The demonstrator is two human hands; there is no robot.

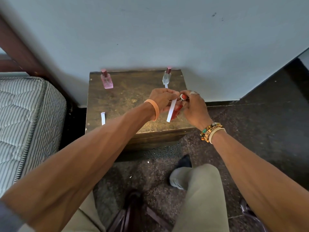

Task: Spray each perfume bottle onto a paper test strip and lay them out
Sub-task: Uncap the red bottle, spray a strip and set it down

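Observation:
My left hand (161, 99) pinches the top end of a white paper strip (171, 111), which hangs down over the small brown table (130, 97). Right beside it, my right hand (194, 108) grips a red perfume bottle (177, 110), with its red sprayer top (183, 97) close to the strip's upper end. A pink bottle (106, 79) stands at the table's back left. At the back right stands a clear bottle (166, 76) with a strip (166, 85) lying in front of it, partly hidden by my left hand. Another strip (103, 118) lies at the front left.
The table stands against a pale wall. A striped mattress (25, 123) is at the left. Dark speckled floor (259, 118) lies to the right and in front. My knee (200, 178) and a shoe (184, 162) show below the table's front edge.

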